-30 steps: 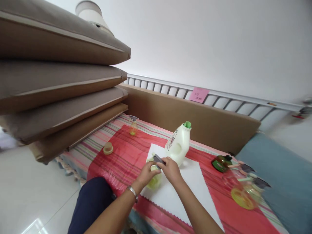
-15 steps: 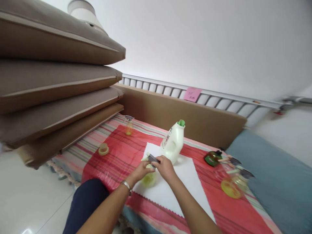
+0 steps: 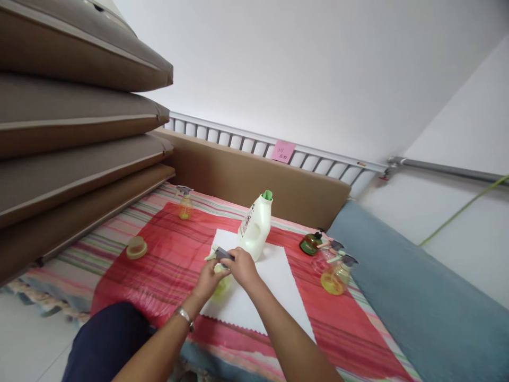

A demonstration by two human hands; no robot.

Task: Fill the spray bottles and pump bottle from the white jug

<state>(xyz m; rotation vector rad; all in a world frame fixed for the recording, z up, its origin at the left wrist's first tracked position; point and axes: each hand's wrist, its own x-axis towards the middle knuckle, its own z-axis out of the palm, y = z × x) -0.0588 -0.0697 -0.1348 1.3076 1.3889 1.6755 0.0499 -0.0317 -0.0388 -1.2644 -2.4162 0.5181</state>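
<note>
A spray bottle (image 3: 223,287) with yellowish liquid stands on the white sheet (image 3: 280,276). My left hand (image 3: 209,279) is closed around its neck, just under the nozzle. From the other side, my right hand (image 3: 244,269) grips the grey spray head (image 3: 224,254) between thumb and fingers. My fingers hide the join between head and bottle. Right behind my hands rises a pale detergent jug (image 3: 258,228) with a green spout at its open top. To the left lies a pale yellowish cap (image 3: 136,248) with a wide rim.
Another spray bottle (image 3: 185,206) stands at the back left. A green pump bottle (image 3: 310,243), a pinkish spray bottle (image 3: 319,261) and a yellow spray bottle (image 3: 335,278) stand at the right. Stacked cushions (image 3: 79,151) border the left; a brown panel (image 3: 238,170) runs along the back.
The view has turned to the right, so everything sits further left in the picture. Both hands keep their hold on the spray bottle and its head, with little visible difference.
</note>
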